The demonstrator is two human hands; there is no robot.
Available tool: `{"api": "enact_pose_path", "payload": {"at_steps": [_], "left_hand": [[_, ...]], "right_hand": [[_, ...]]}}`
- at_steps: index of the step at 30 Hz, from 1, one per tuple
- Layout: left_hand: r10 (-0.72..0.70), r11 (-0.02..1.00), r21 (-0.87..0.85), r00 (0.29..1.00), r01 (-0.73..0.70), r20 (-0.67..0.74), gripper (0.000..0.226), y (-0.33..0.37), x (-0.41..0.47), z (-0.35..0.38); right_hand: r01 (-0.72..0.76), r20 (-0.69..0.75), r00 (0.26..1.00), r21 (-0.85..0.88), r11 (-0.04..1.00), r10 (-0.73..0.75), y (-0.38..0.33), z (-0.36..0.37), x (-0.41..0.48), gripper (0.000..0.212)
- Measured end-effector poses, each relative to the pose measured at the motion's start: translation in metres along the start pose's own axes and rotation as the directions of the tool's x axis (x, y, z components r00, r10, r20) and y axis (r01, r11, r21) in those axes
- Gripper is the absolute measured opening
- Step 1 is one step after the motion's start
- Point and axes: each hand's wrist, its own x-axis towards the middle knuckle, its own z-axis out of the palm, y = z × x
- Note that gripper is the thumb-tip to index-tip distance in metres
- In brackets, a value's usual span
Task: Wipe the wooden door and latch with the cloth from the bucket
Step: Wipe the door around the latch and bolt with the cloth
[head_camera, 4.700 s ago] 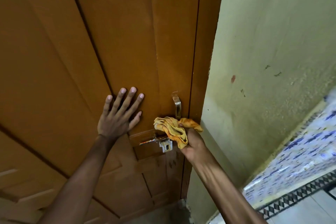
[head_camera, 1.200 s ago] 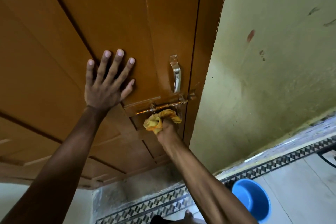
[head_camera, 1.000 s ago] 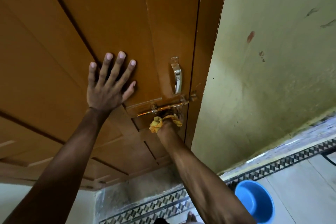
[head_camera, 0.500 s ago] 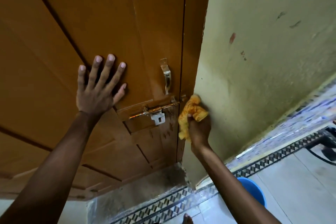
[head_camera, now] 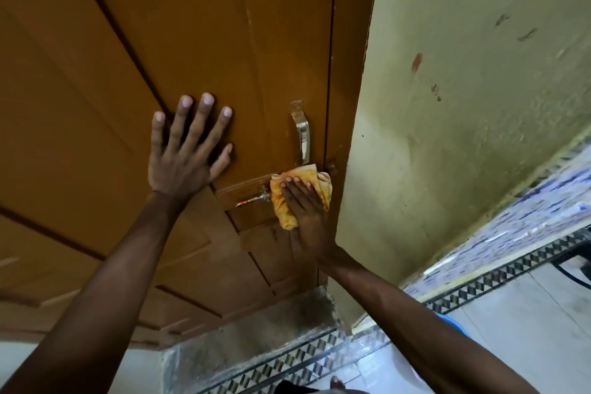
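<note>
The brown wooden door (head_camera: 198,25) fills the left and top of the view. My left hand (head_camera: 185,150) lies flat on it, fingers spread. A metal pull handle (head_camera: 303,134) stands near the door's right edge. Below the handle runs the sliding bolt latch (head_camera: 252,200); only its left end shows. My right hand (head_camera: 303,211) presses a yellow-orange cloth (head_camera: 315,179) over the latch's right part, next to the door frame (head_camera: 348,73). A sliver of the blue bucket (head_camera: 455,325) peeks out behind my right forearm, on the floor.
A stained pale green wall (head_camera: 463,105) stands right of the frame. Patterned blue tiles (head_camera: 543,201) and a black-and-white tile border (head_camera: 479,281) run along its foot. A grey threshold (head_camera: 256,329) lies under the door. A dark cable (head_camera: 572,272) shows at far right.
My right hand has moved the cloth left from the frame and wall corner onto the latch, covering the bolt's right part and its white hasp. My left hand stays flat on the door.
</note>
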Motion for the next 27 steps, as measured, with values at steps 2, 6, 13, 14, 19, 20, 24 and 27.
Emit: {"api": "enact_pose_path", "payload": {"at_steps": [2, 6, 13, 14, 19, 20, 24, 27], "left_hand": [[-0.002, 1.0, -0.002, 1.0, 0.002, 0.003, 0.073, 0.0, 0.001, -0.001], [-0.008, 1.0, -0.003, 1.0, 0.008, -0.004, 0.072, -0.001, 0.0, 0.001], [-0.005, 1.0, -0.026, 1.0, 0.005, -0.003, 0.071, -0.001, 0.001, 0.0], [-0.006, 0.999, -0.035, 1.0, 0.006, -0.005, 0.071, -0.002, 0.001, -0.001], [-0.007, 0.999, -0.038, 1.0, 0.007, -0.015, 0.068, -0.001, 0.001, 0.001], [-0.006, 0.999, -0.047, 1.0, 0.006, -0.01, 0.068, -0.001, 0.001, 0.0], [0.003, 0.997, -0.072, 1.0, -0.003, 0.005, 0.066, -0.002, 0.001, -0.002], [0.012, 0.998, -0.063, 1.0, -0.012, 0.003, 0.065, -0.003, 0.002, -0.001]], "right_hand": [[-0.005, 0.016, 1.0, 0.025, 1.0, 0.005, 0.005, -0.001, 0.001, 0.072], [-0.168, 0.035, 0.986, 0.147, 0.975, 0.165, 0.012, -0.008, -0.005, 0.073], [-0.052, 0.071, 0.996, 0.044, 0.998, 0.049, -0.024, -0.002, -0.011, 0.052], [0.045, 0.097, 0.994, -0.04, 0.998, -0.041, -0.009, -0.011, -0.015, 0.05], [-0.208, 0.027, 0.977, -0.042, 0.977, 0.21, 0.0, -0.02, -0.012, 0.054], [-0.324, 0.008, 0.946, 0.048, 0.945, 0.324, -0.02, -0.009, -0.007, 0.052], [-0.366, 0.056, 0.93, 0.144, 0.919, 0.362, -0.07, 0.009, 0.003, 0.065], [-0.171, 0.082, 0.982, -0.03, 0.985, 0.173, -0.037, -0.02, 0.0, 0.053]]}}
